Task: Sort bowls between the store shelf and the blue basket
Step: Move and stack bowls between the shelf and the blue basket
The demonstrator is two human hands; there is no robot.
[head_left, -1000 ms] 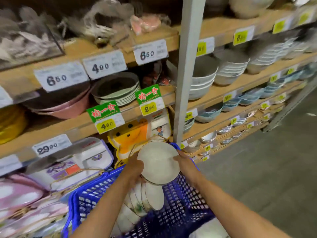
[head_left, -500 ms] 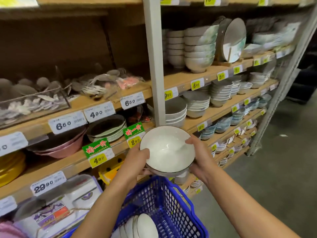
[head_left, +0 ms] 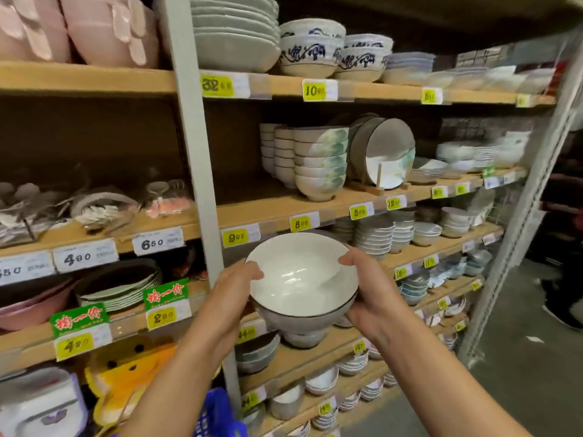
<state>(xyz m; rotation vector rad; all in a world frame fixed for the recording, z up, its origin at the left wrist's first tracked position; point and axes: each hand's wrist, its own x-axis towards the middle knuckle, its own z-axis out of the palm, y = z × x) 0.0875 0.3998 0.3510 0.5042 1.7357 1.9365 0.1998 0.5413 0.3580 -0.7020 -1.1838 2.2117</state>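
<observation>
1. Grip, left hand [head_left: 235, 298]: it holds the white bowl [head_left: 296, 275] at its left rim. The thumb lies over the dark rim line, and the fingers curl round the outer wall, mostly hidden behind it.
2. Grip, right hand [head_left: 369, 288]: it holds the right rim of the same bowl. The thumb tip is hooked over the edge and the fingers are wrapped under and round the outside.
3. Pose: both forearms rise from the bottom of the view and converge on the bowl. The hands sit opposite each other across its width. The bowl is mouth-up, tilted slightly toward the camera, with its foot visible below.
4. Location: the bowl is in the air in front of the store shelf [head_left: 284, 206], just right of the grey upright post [head_left: 189, 152] and just below a yellow price tag [head_left: 235, 238]. It is not resting on any board.
5. The blue basket [head_left: 217, 414] shows only as a corner at the bottom edge, well below the bowl.
6. Counts:
   - One bowl is in hand. A second rim line shows beneath it; I cannot tell whether another bowl is nested there.
   - Green-patterned bowls [head_left: 321, 162] stand on the middle shelf in one stack of five.
   - Beside them, one upright bowl [head_left: 388, 152] stands on a wooden stand [head_left: 378, 181].
   - Blue-patterned bowls [head_left: 310, 52] are on the top shelf in two stacks of two.
</observation>
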